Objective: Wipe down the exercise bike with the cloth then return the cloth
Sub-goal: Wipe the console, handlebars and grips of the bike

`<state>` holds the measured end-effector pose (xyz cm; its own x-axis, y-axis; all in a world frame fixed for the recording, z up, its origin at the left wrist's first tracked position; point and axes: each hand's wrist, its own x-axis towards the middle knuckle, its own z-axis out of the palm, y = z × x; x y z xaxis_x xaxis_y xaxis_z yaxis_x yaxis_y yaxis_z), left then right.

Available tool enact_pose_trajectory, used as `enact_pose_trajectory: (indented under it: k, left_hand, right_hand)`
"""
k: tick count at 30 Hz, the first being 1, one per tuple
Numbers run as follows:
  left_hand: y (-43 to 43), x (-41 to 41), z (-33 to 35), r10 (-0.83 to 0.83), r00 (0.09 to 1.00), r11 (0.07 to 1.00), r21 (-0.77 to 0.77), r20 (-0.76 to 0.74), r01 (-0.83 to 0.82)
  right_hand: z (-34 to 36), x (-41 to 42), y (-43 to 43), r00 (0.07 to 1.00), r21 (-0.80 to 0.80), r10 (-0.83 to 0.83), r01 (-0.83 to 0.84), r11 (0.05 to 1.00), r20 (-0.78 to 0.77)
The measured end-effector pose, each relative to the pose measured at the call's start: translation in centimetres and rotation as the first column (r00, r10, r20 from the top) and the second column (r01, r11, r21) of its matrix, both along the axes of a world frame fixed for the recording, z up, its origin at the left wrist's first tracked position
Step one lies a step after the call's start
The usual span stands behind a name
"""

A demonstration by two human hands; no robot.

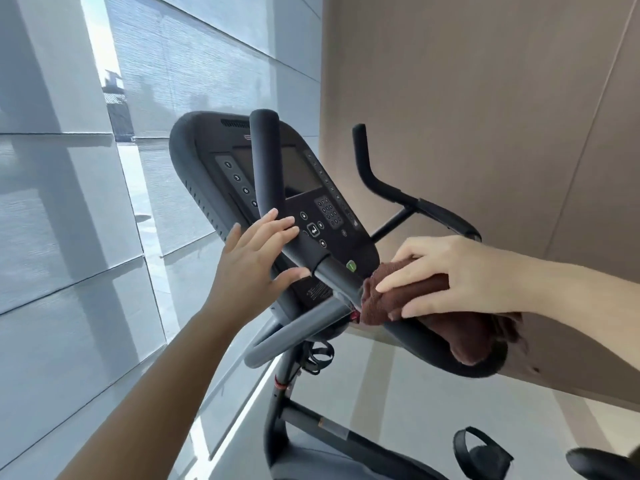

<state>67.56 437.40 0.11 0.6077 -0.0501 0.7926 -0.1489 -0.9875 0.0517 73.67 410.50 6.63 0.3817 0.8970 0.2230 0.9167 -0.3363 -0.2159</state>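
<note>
The exercise bike's black console (pixel 304 188) fills the middle of the view, with a dark screen and button pads. A black left handlebar (pixel 266 161) rises in front of it. My left hand (pixel 252 261) is open around this bar's lower bend, fingers spread, thumb under it. My right hand (pixel 450 275) presses a brown cloth (pixel 391 299) onto the handlebar junction below the console. The cloth's tail hangs over the near curved bar (pixel 433 355). The right handlebar (pixel 384 181) stands free behind.
Tall windows with grey blinds (pixel 190 74) run along the left. A beige wall (pixel 485 98) stands behind the bike. Below are the bike's frame tube (pixel 332 427) and a pedal with strap (pixel 481 452) over a pale floor.
</note>
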Motion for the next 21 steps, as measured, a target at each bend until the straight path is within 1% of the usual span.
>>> enact_pose_trajectory:
  k: [3, 5, 7, 9, 11, 14, 16, 19, 21]
  left_hand:
    - [-1.0, -0.4, 0.1, 0.041, 0.999, 0.999, -0.016, -0.018, -0.041]
    - [-2.3, -0.7, -0.1, 0.029, 0.999, 1.0, -0.01, -0.035, -0.029]
    - [-3.7, -0.8, -0.6, -0.02, 0.998, 1.0, 0.02, -0.061, 0.022]
    - [-5.0, -0.8, -1.2, -0.076, 0.993, 0.997, 0.027, -0.094, 0.079]
    - [-5.7, -0.7, -1.5, -0.111, 0.991, 0.994, 0.006, -0.077, 0.112]
    - [-6.1, -0.5, -2.0, -0.12, 0.992, 0.992, -0.039, -0.047, 0.119]
    - [-6.3, -0.4, -2.1, -0.117, 0.992, 0.992, -0.043, -0.04, 0.115]
    - [-6.5, -0.4, -2.0, -0.128, 0.991, 0.99, -0.07, -0.033, 0.125]
    - [-6.6, -0.5, -1.8, -0.114, 0.993, 0.989, -0.099, -0.031, 0.111]
  right_hand:
    - [-1.2, 0.2, 0.0, 0.994, 0.249, -0.106, 0.106, 0.963, -0.013]
    - [-3.1, -0.2, 0.9, 0.985, 0.32, -0.153, 0.17, 0.932, -0.079]
    - [-4.6, -0.4, 1.5, 0.977, 0.37, -0.179, 0.211, 0.905, -0.118]
    - [-5.1, -0.5, 0.9, 0.977, 0.388, -0.193, 0.211, 0.897, -0.087]
    - [-5.5, -0.6, -0.7, 0.982, 0.37, -0.184, 0.182, 0.911, -0.029]
    - [-7.0, -1.2, -4.1, 0.989, 0.366, -0.148, 0.13, 0.921, 0.023]
    - [-7.9, -1.4, -6.3, 0.989, 0.369, -0.141, 0.116, 0.922, 0.041]
    - [-7.8, -1.2, -8.1, 0.992, 0.364, -0.12, 0.121, 0.923, -0.026]
    - [-6.7, -0.9, -7.2, 0.992, 0.41, -0.109, 0.123, 0.904, -0.056]
